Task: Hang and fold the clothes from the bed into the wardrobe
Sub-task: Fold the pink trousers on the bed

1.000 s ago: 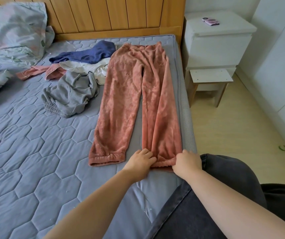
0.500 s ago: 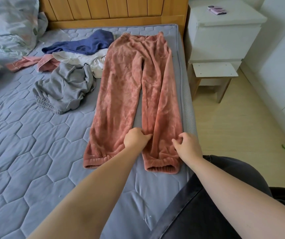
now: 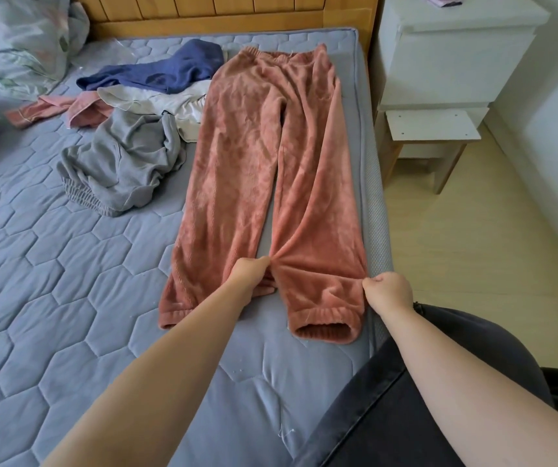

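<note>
Fleece is pinched in both hands: the left hand [image 3: 249,273] grips the inner side of the near trouser leg just above its cuff, and the right hand [image 3: 389,291] grips the outer side, at the mattress [image 3: 68,281] edge. The floor [image 3: 456,247] lies beyond, with bare quilting to the left. The pink trousers [image 3: 254,156] run flat from the hands toward the headboard [image 3: 230,15], and a grey garment [image 3: 119,163] lies near them. A second ago both hands sat at the cuff; they are now higher and wider apart.
</note>
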Motion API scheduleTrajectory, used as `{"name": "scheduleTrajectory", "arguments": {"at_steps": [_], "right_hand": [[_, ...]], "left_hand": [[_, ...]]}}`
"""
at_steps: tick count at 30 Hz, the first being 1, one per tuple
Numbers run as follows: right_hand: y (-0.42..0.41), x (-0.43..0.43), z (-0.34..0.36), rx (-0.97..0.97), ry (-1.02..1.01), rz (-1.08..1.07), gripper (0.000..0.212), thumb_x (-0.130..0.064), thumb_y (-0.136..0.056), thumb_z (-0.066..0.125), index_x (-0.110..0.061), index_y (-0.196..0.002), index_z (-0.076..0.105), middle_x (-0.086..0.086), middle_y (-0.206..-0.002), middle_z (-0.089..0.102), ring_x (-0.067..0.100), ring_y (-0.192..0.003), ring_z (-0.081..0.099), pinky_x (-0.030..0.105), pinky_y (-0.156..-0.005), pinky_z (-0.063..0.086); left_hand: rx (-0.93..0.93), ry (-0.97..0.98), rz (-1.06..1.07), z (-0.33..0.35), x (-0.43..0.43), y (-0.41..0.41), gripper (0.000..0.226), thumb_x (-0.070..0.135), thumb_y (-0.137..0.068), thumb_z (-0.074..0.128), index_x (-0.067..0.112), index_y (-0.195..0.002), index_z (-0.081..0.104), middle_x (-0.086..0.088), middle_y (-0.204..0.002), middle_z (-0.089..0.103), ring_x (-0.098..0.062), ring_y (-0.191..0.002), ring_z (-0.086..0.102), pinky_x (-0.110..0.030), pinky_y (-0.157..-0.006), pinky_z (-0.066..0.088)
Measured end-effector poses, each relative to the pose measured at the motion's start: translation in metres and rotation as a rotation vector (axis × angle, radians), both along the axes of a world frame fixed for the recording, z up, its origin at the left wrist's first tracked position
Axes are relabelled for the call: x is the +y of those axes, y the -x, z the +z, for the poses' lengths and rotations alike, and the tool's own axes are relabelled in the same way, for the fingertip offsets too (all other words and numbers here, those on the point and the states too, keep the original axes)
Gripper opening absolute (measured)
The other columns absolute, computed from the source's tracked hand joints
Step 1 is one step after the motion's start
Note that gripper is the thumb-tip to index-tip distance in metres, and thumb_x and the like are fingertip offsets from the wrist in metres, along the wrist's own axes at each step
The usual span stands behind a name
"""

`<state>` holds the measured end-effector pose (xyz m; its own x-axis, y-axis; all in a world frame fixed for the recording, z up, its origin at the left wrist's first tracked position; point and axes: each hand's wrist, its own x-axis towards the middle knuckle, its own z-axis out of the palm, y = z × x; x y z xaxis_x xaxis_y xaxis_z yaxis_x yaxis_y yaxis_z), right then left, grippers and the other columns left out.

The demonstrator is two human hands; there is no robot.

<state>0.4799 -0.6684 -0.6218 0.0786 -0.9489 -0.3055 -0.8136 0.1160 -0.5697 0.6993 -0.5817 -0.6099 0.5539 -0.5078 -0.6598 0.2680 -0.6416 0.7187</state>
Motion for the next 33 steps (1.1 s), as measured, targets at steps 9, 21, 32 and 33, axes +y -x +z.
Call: {"name": "scheduleTrajectory", "arguments": {"at_steps": [9,21,32,33], "right_hand": [[-0.007,0.018,0.01,-0.178,-0.193,0.03,0.018,-0.024,-0.085,0.064,-0.009,-0.076,0.062,0.009,-0.08,0.064,0.032,-0.08,0.063,0.032,-0.064,0.045],[-0.019,0.025,0.02,0.388,0.361,0.649,0.049,-0.023,-0.095,0.042,-0.017,-0.143,0.037,0.006,-0.153,0.029,0.024,-0.143,0.022,0.046,-0.115,0.018],[-0.071,-0.081,0.024,0.318,0.461,0.681,0.042,-0.022,-0.089,0.044,-0.009,-0.128,0.049,0.009,-0.143,0.042,0.027,-0.131,0.036,0.039,-0.11,0.027],[-0.08,-0.099,0.019,0.302,0.448,0.705,0.046,-0.024,-0.092,0.042,-0.009,-0.135,0.044,0.009,-0.151,0.033,0.025,-0.138,0.027,0.041,-0.115,0.021]], "left_hand": [[0.308,-0.094,-0.212,0.012,0.013,0.032,0.029,0.018,-0.084,0.069,0.005,-0.109,0.062,-0.01,-0.098,0.068,-0.022,-0.086,0.066,-0.037,-0.074,0.058],[-1.249,0.045,-0.87,0.008,0.01,0.046,0.052,0.032,-0.091,0.05,0.018,-0.14,0.041,-0.003,-0.141,0.044,-0.026,-0.13,0.037,-0.041,-0.106,0.029],[-1.232,0.013,-0.739,0.007,-0.15,-0.013,0.053,0.024,-0.096,0.038,0.018,-0.148,0.03,-0.002,-0.155,0.027,-0.027,-0.143,0.018,-0.044,-0.115,0.021],[-1.253,-0.033,-0.737,0.003,-0.17,-0.023,0.053,0.026,-0.098,0.034,0.019,-0.15,0.024,-0.001,-0.158,0.021,-0.027,-0.146,0.01,-0.045,-0.117,0.015]]}}
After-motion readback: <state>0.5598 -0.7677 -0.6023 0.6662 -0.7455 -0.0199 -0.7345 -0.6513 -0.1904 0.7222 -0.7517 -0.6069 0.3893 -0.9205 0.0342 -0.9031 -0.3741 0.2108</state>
